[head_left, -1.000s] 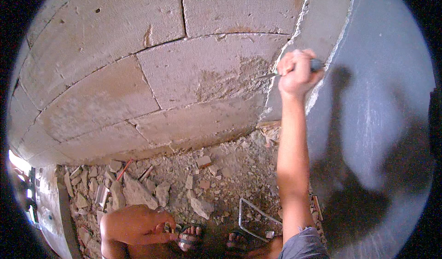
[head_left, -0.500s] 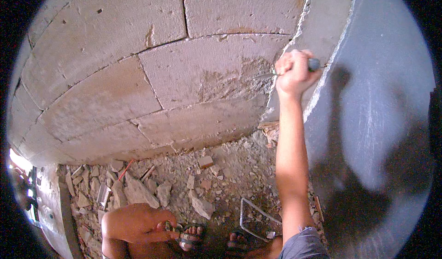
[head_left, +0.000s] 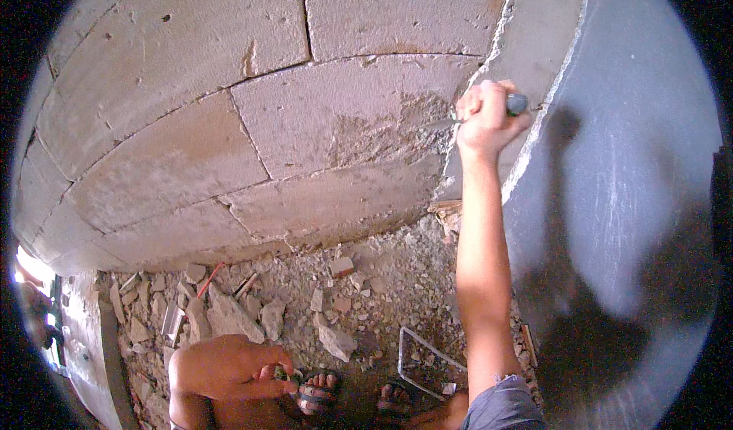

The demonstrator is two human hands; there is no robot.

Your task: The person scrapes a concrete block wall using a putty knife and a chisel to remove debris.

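Note:
High on the right, my right hand [head_left: 489,121] is closed round the handle of a trowel-like tool. Its dark rounded end [head_left: 518,104] sticks out past my fist on the right, and its thin grey blade [head_left: 439,125] points left over a rough patch of the block wall [head_left: 305,117]. The fist is over a smooth grey mortar strip [head_left: 534,40] with ragged pale edges. Low on the left, my left hand [head_left: 256,373] is curled near a sandalled foot [head_left: 317,392]. A small greenish thing shows between its fingers, too little to name.
Rubble and broken stone pieces [head_left: 229,319] cover the ground below the wall. A pale bent frame [head_left: 424,357] lies beside my right forearm. To the right rises a smooth bluish-grey surface [head_left: 618,185] with dark shadows; a low concrete edge [head_left: 92,354] stands at left.
My right hand and the tool have shifted only slightly, with the wrist turned a little. My left hand is nearly in the same place, still curled.

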